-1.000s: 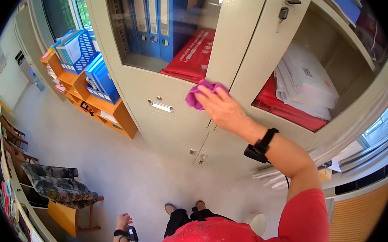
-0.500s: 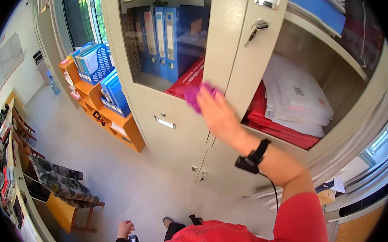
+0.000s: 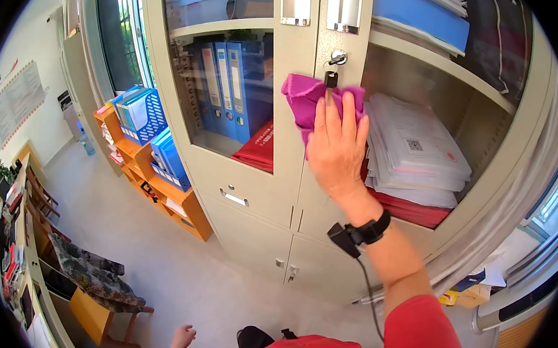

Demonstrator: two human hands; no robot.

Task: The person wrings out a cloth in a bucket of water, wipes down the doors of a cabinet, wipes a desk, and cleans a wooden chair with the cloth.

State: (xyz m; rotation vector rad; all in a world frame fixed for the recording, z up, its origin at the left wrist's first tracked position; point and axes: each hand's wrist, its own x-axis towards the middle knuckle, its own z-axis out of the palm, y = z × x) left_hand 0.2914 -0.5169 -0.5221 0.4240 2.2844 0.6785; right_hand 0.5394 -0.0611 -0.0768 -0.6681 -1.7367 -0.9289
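Note:
My right hand (image 3: 338, 146) lies with fingers stretched over a purple cloth (image 3: 302, 97), holding it against the door frame of a beige metal cabinet (image 3: 285, 194). Just above the fingertips, a key (image 3: 331, 79) hangs from the lock (image 3: 337, 57), its lower end overlapping the cloth. Behind the right glass pane, near the hand, is a stack of white documents (image 3: 417, 141) on red folders (image 3: 412, 210). Low at the bottom edge, my left hand (image 3: 183, 339) hangs with nothing in it, fingers loosely bent and partly apart.
Left of the cabinet stands a wooden shelf (image 3: 195, 210) with blue file holders (image 3: 142, 116). A chair (image 3: 91, 313) with a camouflage jacket (image 3: 94, 274) is at lower left, beside a long cluttered desk (image 3: 44, 300). A curtain (image 3: 538, 163) hangs on the right.
My right hand has moved up and to the right with the cloth, from below the left pane to the door frame under the lock. My left hand stays low.

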